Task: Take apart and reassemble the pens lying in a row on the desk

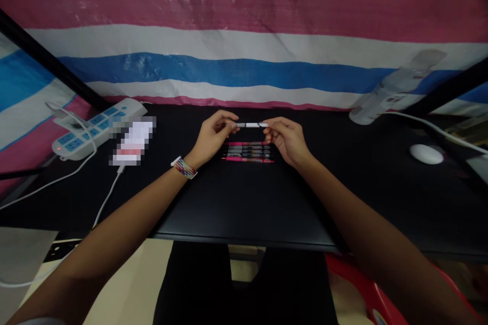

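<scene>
Between my two hands a white pen [252,125] is held level, just beyond a row of other pens. My left hand [215,134] pinches its left end, and my right hand [286,138] grips the right end between thumb and fingers. Several pens [248,152] lie side by side on the black desk below it. The nearest one is a pink pen [247,159], another pink one lies at the far side, and grey and clear ones lie between them. A patterned band circles my left wrist.
At left are a white power strip [99,129] with cables and a blurred-out phone [133,141] on a cord. A clear plastic bottle [394,89] and a white mouse [427,154] stand at right on the black desk [244,203]. A striped sheet [244,45] hangs behind.
</scene>
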Demonstrator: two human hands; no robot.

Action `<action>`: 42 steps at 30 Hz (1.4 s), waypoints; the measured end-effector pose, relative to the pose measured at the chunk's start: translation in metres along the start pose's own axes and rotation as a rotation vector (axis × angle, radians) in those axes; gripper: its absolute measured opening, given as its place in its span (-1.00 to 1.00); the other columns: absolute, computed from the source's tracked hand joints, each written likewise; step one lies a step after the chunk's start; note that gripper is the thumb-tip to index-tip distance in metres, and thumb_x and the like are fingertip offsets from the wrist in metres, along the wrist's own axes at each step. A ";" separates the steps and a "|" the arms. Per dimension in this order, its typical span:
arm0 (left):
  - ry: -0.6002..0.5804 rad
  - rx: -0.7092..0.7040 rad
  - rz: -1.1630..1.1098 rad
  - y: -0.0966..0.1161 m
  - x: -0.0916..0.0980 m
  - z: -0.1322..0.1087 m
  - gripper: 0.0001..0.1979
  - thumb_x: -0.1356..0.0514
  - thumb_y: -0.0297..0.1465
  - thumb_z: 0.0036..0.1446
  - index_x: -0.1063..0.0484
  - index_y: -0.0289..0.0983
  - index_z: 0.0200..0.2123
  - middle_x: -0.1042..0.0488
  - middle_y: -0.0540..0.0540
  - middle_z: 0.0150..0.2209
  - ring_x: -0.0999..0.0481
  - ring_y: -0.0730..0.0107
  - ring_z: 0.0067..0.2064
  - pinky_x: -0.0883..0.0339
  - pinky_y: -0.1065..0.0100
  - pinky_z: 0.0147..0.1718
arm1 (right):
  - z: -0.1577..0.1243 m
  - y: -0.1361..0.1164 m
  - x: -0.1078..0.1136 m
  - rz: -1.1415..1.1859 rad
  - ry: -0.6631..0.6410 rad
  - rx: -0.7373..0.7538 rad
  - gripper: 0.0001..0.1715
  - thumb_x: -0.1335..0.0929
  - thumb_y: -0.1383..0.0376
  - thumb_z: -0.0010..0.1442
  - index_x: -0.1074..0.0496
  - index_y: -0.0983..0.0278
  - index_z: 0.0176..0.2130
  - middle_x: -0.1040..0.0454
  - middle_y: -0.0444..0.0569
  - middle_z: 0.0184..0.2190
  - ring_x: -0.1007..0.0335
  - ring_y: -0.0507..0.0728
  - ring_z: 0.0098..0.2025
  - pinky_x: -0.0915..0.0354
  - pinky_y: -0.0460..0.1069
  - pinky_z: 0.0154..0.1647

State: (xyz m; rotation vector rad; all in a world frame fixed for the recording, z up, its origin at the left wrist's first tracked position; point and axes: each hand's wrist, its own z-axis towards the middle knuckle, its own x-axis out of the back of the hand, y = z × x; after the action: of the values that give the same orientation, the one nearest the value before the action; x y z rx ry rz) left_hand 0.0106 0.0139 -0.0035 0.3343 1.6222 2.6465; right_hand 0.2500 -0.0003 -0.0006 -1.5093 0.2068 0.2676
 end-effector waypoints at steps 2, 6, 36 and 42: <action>0.018 -0.041 0.011 0.001 -0.001 0.000 -0.84 -0.38 -0.46 0.27 -0.59 -0.22 -0.08 -0.70 -0.10 -0.19 -0.71 0.31 -0.13 -0.54 0.30 -0.11 | 0.000 0.000 0.000 -0.009 0.009 -0.009 -0.91 -0.54 0.22 0.14 -0.68 0.19 -0.33 -0.53 -0.09 -0.47 -0.37 0.03 -0.47 -0.33 0.00 -0.42; 0.004 -0.032 0.031 0.003 0.000 -0.001 -0.73 -0.38 -0.51 0.21 -0.59 -0.21 -0.02 -0.69 -0.06 -0.23 -0.70 0.33 -0.17 -0.56 0.29 -0.10 | -0.001 -0.002 -0.001 -0.024 0.001 0.005 -0.87 -0.56 0.18 0.16 -0.68 0.19 -0.30 -0.52 -0.09 -0.46 -0.37 0.04 -0.47 -0.35 0.01 -0.40; 0.035 -0.104 0.144 0.001 -0.002 -0.004 -0.86 -0.48 -0.31 0.27 -0.75 -0.21 -0.14 -0.77 -0.15 -0.12 -0.71 0.23 -0.13 -0.55 0.21 -0.05 | 0.002 0.000 0.004 -0.003 0.019 -0.001 -0.91 -0.53 0.26 0.15 -0.65 0.24 -0.37 -0.51 -0.09 -0.50 -0.36 0.01 -0.52 -0.32 -0.03 -0.45; 0.016 0.005 0.021 0.003 -0.003 -0.003 -0.83 -0.44 -0.27 0.32 -0.71 -0.23 -0.12 -0.71 -0.09 -0.30 -0.68 0.33 -0.26 -0.55 0.31 -0.21 | 0.000 -0.006 0.000 0.112 -0.063 -0.100 -0.83 -0.46 0.29 0.14 -0.69 0.24 -0.25 -0.47 -0.11 -0.56 -0.24 0.01 -0.56 -0.25 -0.05 -0.50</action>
State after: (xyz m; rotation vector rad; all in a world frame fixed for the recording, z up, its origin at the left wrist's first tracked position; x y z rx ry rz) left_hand 0.0131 0.0095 -0.0025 0.3327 1.6393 2.6673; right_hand 0.2522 -0.0009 0.0050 -1.5887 0.2312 0.4193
